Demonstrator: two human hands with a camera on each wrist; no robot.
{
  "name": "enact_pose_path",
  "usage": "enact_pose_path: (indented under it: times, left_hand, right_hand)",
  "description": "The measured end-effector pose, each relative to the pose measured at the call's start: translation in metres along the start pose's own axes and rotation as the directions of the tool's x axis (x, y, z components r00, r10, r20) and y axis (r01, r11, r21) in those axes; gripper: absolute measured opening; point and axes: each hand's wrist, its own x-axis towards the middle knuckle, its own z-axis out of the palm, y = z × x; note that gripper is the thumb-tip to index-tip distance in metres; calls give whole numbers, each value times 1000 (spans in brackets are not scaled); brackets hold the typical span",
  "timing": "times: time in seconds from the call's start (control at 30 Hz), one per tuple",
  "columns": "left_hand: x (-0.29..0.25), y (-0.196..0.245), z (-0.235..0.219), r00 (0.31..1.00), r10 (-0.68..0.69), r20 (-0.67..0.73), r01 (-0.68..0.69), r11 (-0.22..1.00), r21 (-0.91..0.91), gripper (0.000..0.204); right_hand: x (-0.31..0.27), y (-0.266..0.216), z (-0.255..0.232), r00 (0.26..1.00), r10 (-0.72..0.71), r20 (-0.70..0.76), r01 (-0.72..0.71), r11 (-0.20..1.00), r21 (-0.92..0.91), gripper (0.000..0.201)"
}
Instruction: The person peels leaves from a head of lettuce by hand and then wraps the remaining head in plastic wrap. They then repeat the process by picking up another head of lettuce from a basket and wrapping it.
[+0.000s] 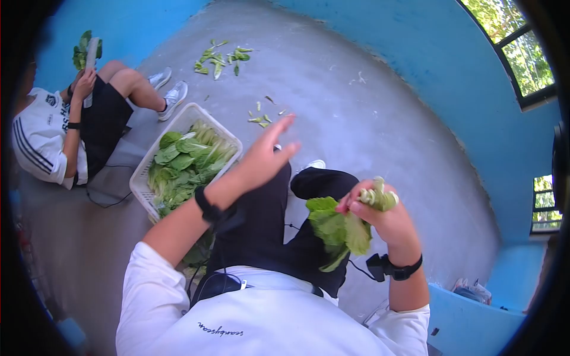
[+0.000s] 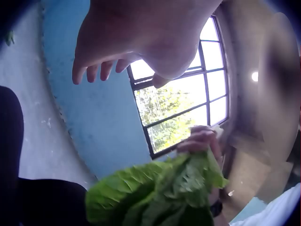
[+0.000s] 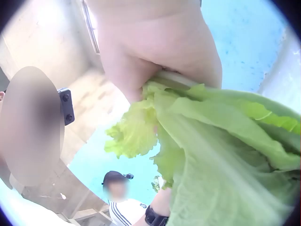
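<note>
My right hand (image 1: 387, 221) grips a bunch of leafy greens (image 1: 338, 228) by its pale stalks, above my right thigh. The stalk ends (image 1: 380, 196) poke out on one side of the fist, and the broad leaves hang on the other. In the right wrist view the frilly leaves (image 3: 225, 155) spread out below the hand. My left hand (image 1: 264, 160) is held out in front with fingers spread, holding nothing. In the left wrist view its fingers (image 2: 92, 71) reach out apart from the greens.
A white plastic basket (image 1: 138, 178) full of leafy greens stands left of my legs. Loose trimmed leaves (image 1: 217, 59) lie on the grey floor ahead, with smaller scraps (image 1: 261, 120) nearer. Another person (image 1: 53, 130) sits at left holding greens. Cables run from the wrist cameras.
</note>
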Motion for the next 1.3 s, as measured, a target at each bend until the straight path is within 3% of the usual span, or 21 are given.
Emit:
enact_pose_path:
  times: [0.07, 0.17, 0.23, 0.27, 0.37, 0.4, 0.5, 0.6, 0.7, 0.8, 0.83, 0.93, 1.03, 1.07, 1.17, 1.2, 1.27, 1.3]
  left_hand:
    - [-23, 41, 16, 970, -49, 238, 72, 994, -88, 79]
    - [-43, 59, 45, 942, 60, 330, 56, 941, -333, 107]
    - [-50, 72, 52, 912, 51, 407, 88, 945, -315, 121]
    - [-53, 82, 52, 931, 22, 364, 28, 991, -129, 125]
    - [-59, 79, 55, 957, -51, 285, 98, 983, -153, 120]
    - [-59, 79, 55, 965, -58, 257, 101, 982, -157, 109]
    - [-60, 74, 46, 947, -142, 288, 168, 983, -69, 92]
    - [-61, 62, 42, 937, -203, 286, 224, 974, -44, 62]
    - [-62, 65, 37, 887, -264, 379, 297, 954, -30, 37]
    - [-69, 66, 36, 880, -155, 450, 260, 949, -181, 27]
    - [-71, 65, 36, 864, -151, 481, 254, 954, -157, 26]
    - [-73, 64, 34, 789, -146, 597, 249, 964, -93, 30]
    - [-74, 73, 35, 818, 12, 575, 170, 950, -262, 36]
    - [-73, 66, 36, 764, -6, 645, 101, 989, -110, 40]
    - [-76, 60, 42, 829, 62, 556, 95, 963, -250, 38]
    - [-73, 60, 43, 810, -9, 586, 176, 958, -229, 40]
    - [-60, 63, 45, 756, -147, 638, 330, 927, -177, 43]
    - [-56, 65, 46, 768, -150, 622, 285, 951, -122, 45]
  right_hand:
    - [6, 1, 5, 999, -8, -44, 11, 997, 75, 6]
    - [16, 9, 16, 997, -54, -63, 63, 984, 164, 15]
    - [23, 14, 29, 990, -114, -78, 127, 973, 191, 19]
    - [27, 16, 38, 986, -142, -91, 158, 965, 210, 27]
    - [37, 13, 53, 986, -134, -97, 153, 962, 226, 34]
    - [40, 15, 54, 992, -113, -52, 122, 965, 234, 42]
    - [44, 16, 59, 994, -113, -3, 111, 973, 203, 46]
    - [45, 19, 58, 994, -99, 35, 98, 995, 31, 48]
    - [46, 21, 51, 990, -110, 83, 113, 993, -35, 50]
    - [50, 36, 36, 919, -182, 350, 84, 957, 278, 59]
    - [51, 37, 33, 890, -196, 411, 62, 946, 318, 62]
    - [52, 41, 25, 796, -225, 562, -14, 921, 388, 75]
    - [57, 35, 30, 699, -340, 629, 129, 925, 357, 75]
    - [55, 31, 34, 708, -332, 623, 115, 925, 362, 69]
    - [56, 36, 28, 756, -271, 595, 85, 943, 321, 59]
    - [53, 29, 30, 836, -214, 505, 101, 965, 242, 36]
    - [54, 33, 26, 889, -196, 413, 100, 965, 242, 24]
    - [54, 34, 25, 912, -186, 365, 100, 965, 242, 19]
